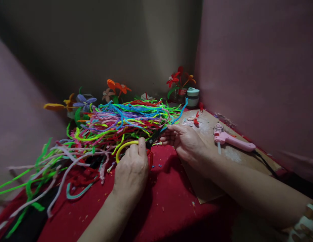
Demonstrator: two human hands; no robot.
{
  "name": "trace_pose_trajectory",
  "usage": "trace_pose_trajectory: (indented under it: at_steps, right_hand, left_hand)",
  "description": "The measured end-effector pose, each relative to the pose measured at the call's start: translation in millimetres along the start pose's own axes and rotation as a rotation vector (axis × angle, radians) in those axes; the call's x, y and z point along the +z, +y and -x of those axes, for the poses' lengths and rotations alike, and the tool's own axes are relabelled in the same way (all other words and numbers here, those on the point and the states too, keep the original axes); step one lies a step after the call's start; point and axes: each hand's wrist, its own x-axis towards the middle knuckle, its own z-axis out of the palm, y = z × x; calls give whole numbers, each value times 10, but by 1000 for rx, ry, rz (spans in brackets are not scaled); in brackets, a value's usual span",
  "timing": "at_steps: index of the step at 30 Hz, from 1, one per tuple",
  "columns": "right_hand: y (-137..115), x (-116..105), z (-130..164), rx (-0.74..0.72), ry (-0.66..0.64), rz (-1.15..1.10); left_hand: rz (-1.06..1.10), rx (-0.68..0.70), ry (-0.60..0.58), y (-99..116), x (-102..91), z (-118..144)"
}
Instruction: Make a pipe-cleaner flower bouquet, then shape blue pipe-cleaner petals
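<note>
My left hand (pixel 132 164) is closed around the yellow handle of a pair of scissors (pixel 150 144), whose dark blades point up and right. Right by the blade tips, my right hand (pixel 183 139) has its fingers curled in a pinch. A blue pipe cleaner (pixel 182 110) runs down to those fingertips, and a short blue end shows between them and the blades. Whether the blades touch it is hard to see. Just behind both hands lies a large heap of pipe cleaners (pixel 131 117) in many colours.
Several pipe-cleaner flowers (pixel 117 88) stand along the back wall. A pale green lidded jar (pixel 192 97) is in the corner. On a brown board (pixel 205 126) at right lies a pink glue gun (pixel 233 141) with its cord. Small scraps dot the red cloth (pixel 168 198).
</note>
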Motion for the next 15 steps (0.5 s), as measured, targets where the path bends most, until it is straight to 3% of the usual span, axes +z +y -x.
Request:
trace_pose_trajectory:
  at_steps: [9, 15]
  right_hand:
    - [26, -32, -33, 3, -23, -24]
    - [23, -25, -43, -30, 7, 1]
  left_hand:
    - [9, 13, -31, 2, -31, 15]
    - [205, -57, -53, -34, 38, 11]
